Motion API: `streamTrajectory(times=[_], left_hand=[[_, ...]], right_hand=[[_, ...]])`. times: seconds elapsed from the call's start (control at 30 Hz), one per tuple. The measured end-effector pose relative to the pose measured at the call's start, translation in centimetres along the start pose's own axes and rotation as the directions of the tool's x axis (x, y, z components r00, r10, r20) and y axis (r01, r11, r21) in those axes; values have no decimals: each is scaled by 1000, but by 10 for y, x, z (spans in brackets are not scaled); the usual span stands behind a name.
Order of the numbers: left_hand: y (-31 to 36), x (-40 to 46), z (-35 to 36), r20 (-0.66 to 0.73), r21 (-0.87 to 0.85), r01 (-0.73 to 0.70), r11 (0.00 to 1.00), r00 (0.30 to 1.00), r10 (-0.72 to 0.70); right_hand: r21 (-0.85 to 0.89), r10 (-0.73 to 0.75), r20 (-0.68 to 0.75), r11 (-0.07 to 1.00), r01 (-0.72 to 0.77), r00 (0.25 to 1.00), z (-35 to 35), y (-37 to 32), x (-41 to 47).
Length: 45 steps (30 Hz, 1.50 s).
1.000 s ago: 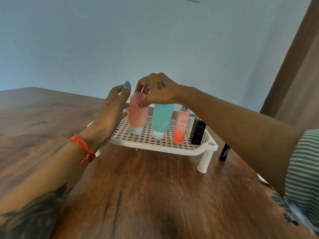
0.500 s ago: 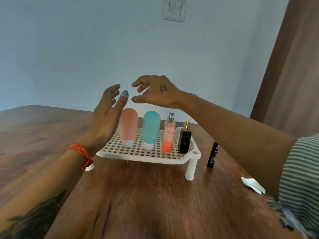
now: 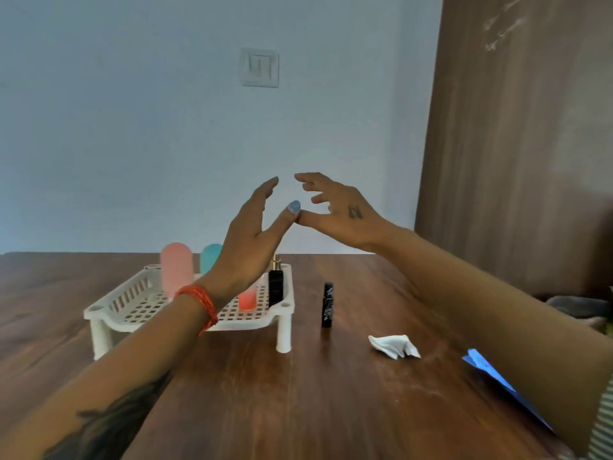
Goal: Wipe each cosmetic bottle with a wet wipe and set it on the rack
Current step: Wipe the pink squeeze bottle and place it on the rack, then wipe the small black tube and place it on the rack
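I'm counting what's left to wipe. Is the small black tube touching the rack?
Apart. The head view shows bare wood between the small black tube, standing on the table, and the rack with its right front leg.

The light is soft and rather dim, with a cool bluish cast over the wall [image 3: 149, 127]. It seems to fall from the right of the frame, where a pale sheen lies on the wooden surface [image 3: 414, 353] at lower right. Shadows are faint and soft-edged; a weak one sits under the white rack [image 3: 109, 310] at middle left. The picture is slightly soft overall, and the raised fingers [image 3: 265, 190] in the centre show mild motion blur. Wide-angle distortion stretches the forearms toward the lower corners.
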<state>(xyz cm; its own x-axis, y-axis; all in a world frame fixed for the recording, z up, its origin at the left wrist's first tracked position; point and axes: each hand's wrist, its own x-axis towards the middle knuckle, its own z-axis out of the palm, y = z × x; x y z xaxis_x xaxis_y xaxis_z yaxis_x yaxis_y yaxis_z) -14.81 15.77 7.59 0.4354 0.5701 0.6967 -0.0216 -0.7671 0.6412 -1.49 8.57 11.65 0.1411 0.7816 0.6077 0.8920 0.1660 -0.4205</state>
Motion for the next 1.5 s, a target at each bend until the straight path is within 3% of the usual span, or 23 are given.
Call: streamTrajectory(times=[0.27,0.5,0.67,0.8,0.9,1.07,1.2,1.5], left_hand=[[7,-34,89,128,-37,3,999,992,2],[-26,-48,129,73,84,19,996,997,-25],[-40,-55,136,39,16,58,998,998,-59],[-44,-59,136,82,-9,109,994,991,-108],[-46,-56,135,93,-22,131,991,987,-129],[-52,-50,132,79,-67,222,973,973,-216],[-52,-49,132,77,-142,277,950,960,-268],[-57,-48,132,10,-99,278,955,960,-279]], right_hand=[[-14,213,11,977,-213,977,-27,67,-88],[-435,338,164,868,-240,927,4,95,-143],[-508,434,236,818,-270,870,14,96,-146],[-471,483,212,812,-344,850,16,105,-139],[-394,444,115,842,-369,889,18,111,-136],[25,452,-214,889,-458,866,23,119,-109],[226,446,-260,890,-396,856,39,109,-96],[208,299,-255,946,-250,919,64,105,-107]])
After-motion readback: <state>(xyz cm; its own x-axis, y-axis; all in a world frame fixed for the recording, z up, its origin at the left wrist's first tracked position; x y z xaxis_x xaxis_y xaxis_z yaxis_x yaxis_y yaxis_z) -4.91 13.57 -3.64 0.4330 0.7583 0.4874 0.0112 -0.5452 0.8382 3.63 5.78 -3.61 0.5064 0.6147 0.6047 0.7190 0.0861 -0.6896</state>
